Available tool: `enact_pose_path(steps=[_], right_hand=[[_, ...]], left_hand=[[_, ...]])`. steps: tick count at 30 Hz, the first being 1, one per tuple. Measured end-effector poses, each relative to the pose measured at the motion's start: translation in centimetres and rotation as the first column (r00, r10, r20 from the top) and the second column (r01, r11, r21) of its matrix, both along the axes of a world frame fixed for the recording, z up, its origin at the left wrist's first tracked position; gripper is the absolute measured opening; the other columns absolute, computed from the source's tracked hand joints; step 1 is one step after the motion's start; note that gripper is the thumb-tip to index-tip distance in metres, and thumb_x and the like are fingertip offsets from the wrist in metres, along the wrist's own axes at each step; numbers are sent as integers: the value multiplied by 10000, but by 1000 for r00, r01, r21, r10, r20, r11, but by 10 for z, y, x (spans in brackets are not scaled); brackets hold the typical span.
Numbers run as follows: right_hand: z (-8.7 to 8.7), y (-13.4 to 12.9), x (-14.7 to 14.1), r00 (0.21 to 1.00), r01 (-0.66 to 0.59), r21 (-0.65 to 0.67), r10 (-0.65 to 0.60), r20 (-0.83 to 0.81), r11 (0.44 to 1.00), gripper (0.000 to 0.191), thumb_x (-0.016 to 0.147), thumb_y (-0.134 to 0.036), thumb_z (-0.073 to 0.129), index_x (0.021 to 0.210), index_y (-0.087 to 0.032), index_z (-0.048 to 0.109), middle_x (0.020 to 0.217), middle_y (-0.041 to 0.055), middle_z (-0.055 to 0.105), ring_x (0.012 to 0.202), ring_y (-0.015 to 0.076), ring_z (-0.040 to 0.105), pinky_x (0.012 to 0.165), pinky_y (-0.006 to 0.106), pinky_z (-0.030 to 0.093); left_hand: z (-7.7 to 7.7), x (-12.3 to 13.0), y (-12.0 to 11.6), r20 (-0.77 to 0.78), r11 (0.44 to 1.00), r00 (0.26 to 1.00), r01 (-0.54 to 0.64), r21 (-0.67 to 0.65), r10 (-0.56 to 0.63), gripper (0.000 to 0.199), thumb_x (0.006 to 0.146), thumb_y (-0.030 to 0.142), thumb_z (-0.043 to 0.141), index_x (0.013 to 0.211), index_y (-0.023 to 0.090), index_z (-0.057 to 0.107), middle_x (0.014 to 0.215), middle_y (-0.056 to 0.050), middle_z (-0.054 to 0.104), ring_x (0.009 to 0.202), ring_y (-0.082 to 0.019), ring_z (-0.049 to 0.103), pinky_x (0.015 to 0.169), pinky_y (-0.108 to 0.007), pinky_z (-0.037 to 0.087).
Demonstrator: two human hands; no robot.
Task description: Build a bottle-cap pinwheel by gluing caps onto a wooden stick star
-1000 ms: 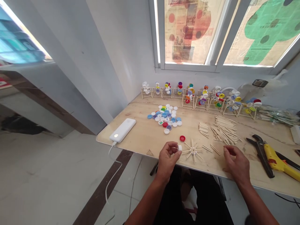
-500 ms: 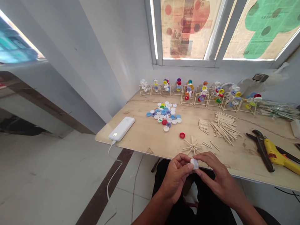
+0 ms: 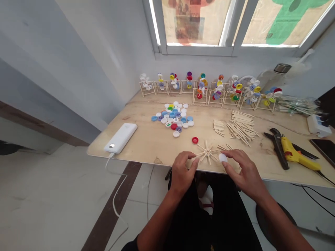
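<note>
**A:** What looks likeliest to go wrong on that table?

**B:** The star of wooden sticks (image 3: 208, 151), lying flat just beyond the person's hands. Its spokes look loosely set, so a nudge from the left hand (image 3: 181, 170) could knock them out of line. That hand sits at the star's near left side with its fingers half curled. I can't tell whether it's gripping a stick or only resting there.

**A:** And the right hand (image 3: 246, 172)?

**B:** Its thumb and fingertips are closed around a white bottle cap (image 3: 223, 157), just right of the star. If that grip loosened, a cap so small could roll off the near edge of the plywood table (image 3: 146, 148).

**A:** The white power bank (image 3: 120, 137) bothers me too. Its cable (image 3: 113, 167) drops over that edge, and one snag could drag it down.

**B:** Fair. What about containers?

**A:** The caps are little cups themselves. The heap of bottle caps (image 3: 171, 116) mid-table and the lone red cap (image 3: 195, 140) seem empty. At the far right, a clear plastic bag (image 3: 298, 106) appears to hold sticks. Behind the row of stick-and-cap models (image 3: 206, 89) stands a bottle with a metal lid (image 3: 272, 76), but I can't make out what's inside.
</note>
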State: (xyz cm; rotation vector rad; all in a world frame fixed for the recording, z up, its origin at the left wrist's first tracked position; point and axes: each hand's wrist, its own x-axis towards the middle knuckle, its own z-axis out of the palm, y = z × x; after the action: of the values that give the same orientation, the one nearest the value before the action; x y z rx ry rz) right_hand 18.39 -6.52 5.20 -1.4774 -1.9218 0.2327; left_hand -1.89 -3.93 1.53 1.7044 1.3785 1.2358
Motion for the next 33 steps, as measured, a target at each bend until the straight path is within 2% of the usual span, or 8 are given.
enact_pose_path(steps=[4,9,14,22,33], right_hand=[[-11,11,6,989,28,18,-30,142,999,279,846,-285,511,1104,-219,593,986,77,645,937,234,583,814,397,473],[-13,24,-1,977,-22,35,15,212,999,273,845,-264,522,1106,-200,567,1016,85,644,939,246,567,803,402,443],[-12,37,-8,958,-84,15,76,275,996,210,854,-262,522,1045,-202,584,964,78,645,901,237,557,780,378,412],[-17,50,-14,930,-106,1,99,353,994,186,857,-246,533,1025,-191,591,962,76,638,915,235,526,774,369,369],[-21,53,-20,930,-104,-32,109,351,994,183,868,-243,522,1022,-173,592,950,80,634,906,226,518,794,375,361]], left_hand=[[-10,0,16,-275,991,961,30,132,7,78,815,200,547,855,216,612,892,-49,672,885,-209,590,805,-361,426],[-15,5,28,-398,988,917,91,128,-33,95,805,201,575,879,229,627,907,-42,676,875,-211,588,793,-362,402],[-17,8,35,-426,988,899,142,66,-100,79,807,218,583,864,237,634,872,-34,685,853,-210,581,815,-370,371],[-20,11,41,-403,987,908,149,65,-111,72,813,220,577,828,236,647,805,-13,677,787,-186,568,801,-366,350],[-18,10,42,-399,987,909,151,49,-119,106,834,250,566,820,234,670,737,-6,662,749,-174,562,799,-362,349]])
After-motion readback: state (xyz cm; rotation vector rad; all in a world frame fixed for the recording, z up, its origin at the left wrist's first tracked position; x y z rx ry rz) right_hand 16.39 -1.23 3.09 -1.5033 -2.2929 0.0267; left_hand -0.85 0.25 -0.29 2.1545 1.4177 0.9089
